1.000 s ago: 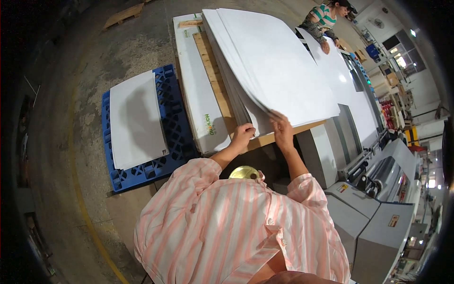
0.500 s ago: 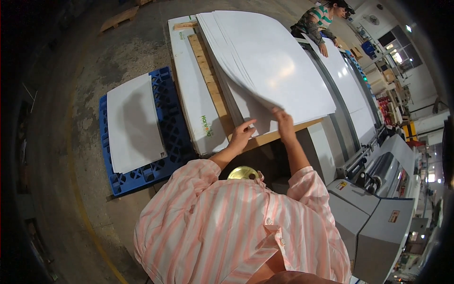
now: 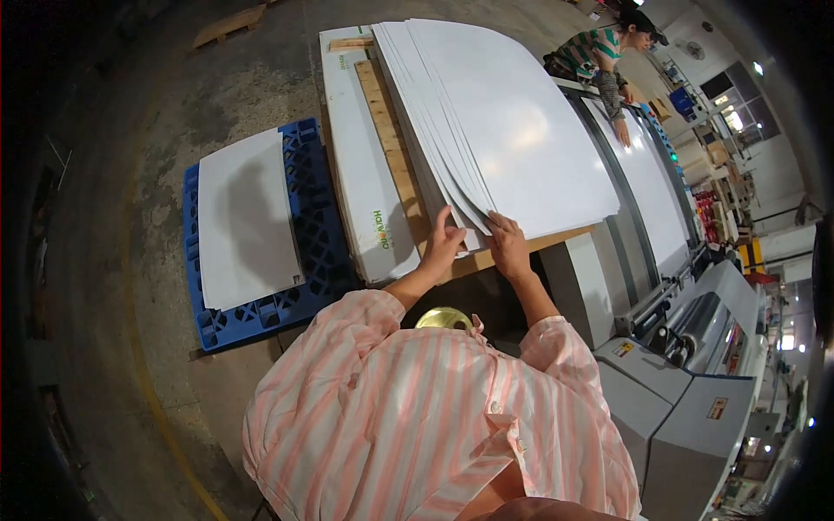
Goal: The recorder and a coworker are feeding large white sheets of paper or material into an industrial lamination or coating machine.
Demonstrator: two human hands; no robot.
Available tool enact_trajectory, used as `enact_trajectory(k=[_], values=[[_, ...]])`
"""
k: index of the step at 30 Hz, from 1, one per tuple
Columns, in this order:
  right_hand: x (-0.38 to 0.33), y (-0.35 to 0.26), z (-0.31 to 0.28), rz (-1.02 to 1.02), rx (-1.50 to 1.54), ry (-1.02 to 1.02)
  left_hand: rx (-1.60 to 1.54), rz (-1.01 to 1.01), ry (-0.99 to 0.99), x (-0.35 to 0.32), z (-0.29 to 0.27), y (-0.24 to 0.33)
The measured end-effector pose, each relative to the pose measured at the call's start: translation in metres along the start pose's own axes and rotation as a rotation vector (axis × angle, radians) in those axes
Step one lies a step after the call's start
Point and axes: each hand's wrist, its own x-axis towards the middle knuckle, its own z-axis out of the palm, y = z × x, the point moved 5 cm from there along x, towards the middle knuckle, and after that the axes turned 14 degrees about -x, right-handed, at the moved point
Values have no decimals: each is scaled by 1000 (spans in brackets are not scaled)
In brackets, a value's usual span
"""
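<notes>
A tall stack of large white sheets (image 3: 521, 130) lies ahead of me, its top sheets fanned apart along the left side. My right hand (image 3: 508, 245) is closed on the near edge of the upper sheets, fingers on top, lifting them slightly at the near left corner. At that same corner my left hand (image 3: 443, 247) rests against the stack's side, its thumb and forefinger spread apart. Part of its fingers is hidden by the hand itself. Wooden boards (image 3: 387, 130) run under and beside the stack.
On the left, a blue plastic pallet (image 3: 317, 217) bears a smaller pile of white sheets (image 3: 248, 226). A white wrapped stack (image 3: 360, 165) lies between. To the right stands a grey machine with rollers (image 3: 686, 339). Across its feed table (image 3: 638, 182) leans a co-worker (image 3: 599, 56).
The lifted sheets have dropped lower and fanned out. My right hand has moved down and slightly left with their edge. The co-worker's hand has shifted along the feed table toward me.
</notes>
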Motion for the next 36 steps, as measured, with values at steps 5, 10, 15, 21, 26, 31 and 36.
enact_trajectory(k=[5,10,15,21,26,31,36], values=[[20,-16,-41,-57,-83,40,-284,-118,75,3,0,8],[22,-23,-46,-106,-77,26,-310,-172,-30,5,1,15],[4,-10,-17,-3,-86,-50,-287,-185,51,5,2,14],[1,-31,-24,30,-71,29,-211,-161,49,1,5,22],[17,14,-7,330,327,35,-292,-201,30,8,5,13],[31,33,-46,584,653,265,-367,-163,49,0,-2,14],[19,-11,-38,127,240,117,-283,-181,29,6,2,14]])
